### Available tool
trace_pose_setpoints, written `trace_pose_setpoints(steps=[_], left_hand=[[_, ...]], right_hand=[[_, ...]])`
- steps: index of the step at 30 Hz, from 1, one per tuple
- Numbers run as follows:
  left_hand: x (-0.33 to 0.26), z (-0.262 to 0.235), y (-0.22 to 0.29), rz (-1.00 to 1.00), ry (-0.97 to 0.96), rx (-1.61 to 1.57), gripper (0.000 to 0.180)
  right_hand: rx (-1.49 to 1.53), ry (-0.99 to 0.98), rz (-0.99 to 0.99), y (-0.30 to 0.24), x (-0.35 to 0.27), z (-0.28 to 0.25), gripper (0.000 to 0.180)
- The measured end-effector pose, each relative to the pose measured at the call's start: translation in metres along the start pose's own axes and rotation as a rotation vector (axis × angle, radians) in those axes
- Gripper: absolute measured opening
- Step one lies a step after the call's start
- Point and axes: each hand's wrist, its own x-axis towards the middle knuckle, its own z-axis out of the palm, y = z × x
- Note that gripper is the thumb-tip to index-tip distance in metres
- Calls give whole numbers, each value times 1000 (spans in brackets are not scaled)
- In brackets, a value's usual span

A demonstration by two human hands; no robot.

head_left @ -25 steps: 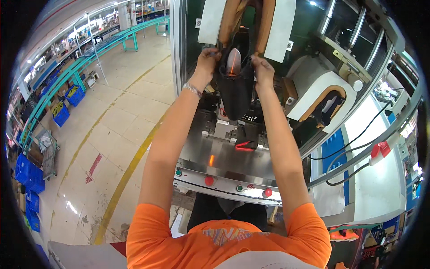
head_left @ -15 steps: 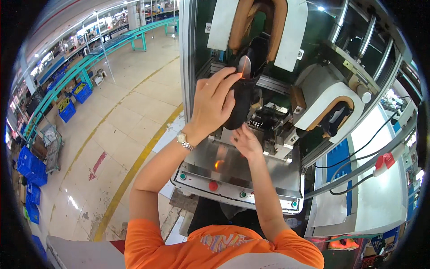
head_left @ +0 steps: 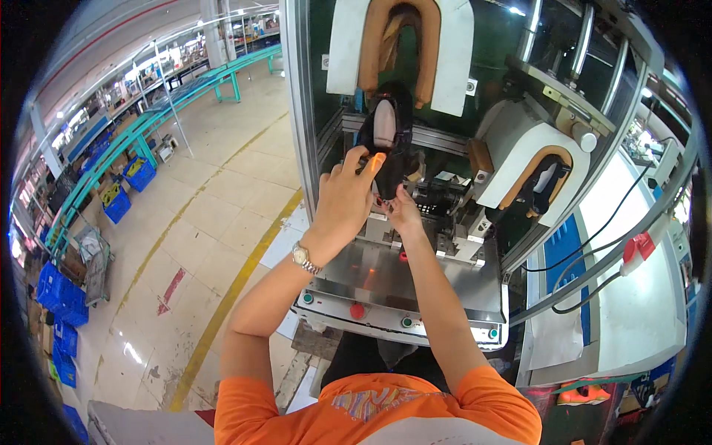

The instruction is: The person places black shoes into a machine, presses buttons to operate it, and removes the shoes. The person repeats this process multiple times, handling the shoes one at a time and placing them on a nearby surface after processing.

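A black shoe upper point(head_left: 391, 180) with a pale lining at its opening sits on the machine's left station, its lower end toward me. My left hand point(head_left: 347, 194) grips its left side with bent fingers, and an orange light falls across one fingertip. At the lower end, my right hand point(head_left: 402, 211) pinches the black material between thumb and fingers. The upper hides parts of the fingertips. Above it stands a white U-shaped clamp point(head_left: 345, 48) with a brown padded inner rim. Another dark upper point(head_left: 546, 182) sits inside the right-hand clamp point(head_left: 495, 187).
Along the machine's front edge are a red button point(head_left: 357, 311) and green buttons point(head_left: 406, 322). A steel plate point(head_left: 356, 278) lies under my forearms. Cables and a grey hose point(head_left: 575, 295) run at the right. Blue crates point(head_left: 59, 291) and a green-framed conveyor point(head_left: 133, 133) stand at the left.
Both hands have moved up and away from me with the black shoe upper, which now sits lower against the station. My right fingers have closed on its lower end.
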Motion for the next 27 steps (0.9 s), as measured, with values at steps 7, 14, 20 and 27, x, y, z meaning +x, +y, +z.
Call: trace_pose_setpoints(steps=[7,14,20,27], left_hand=[[-4,14,10,-14,-4,42,60],[-8,15,-3,31,-9,72,60],[-13,19,-1,-35,-23,-3,60],[-14,21,2,-105,-54,-70,57]], right_hand=[[-28,89,-7,-1,19,-6,14],[13,173,5,17,15,3,16],[-1,146,6,15,17,-4,16],[-32,130,2,14,12,-1,17]])
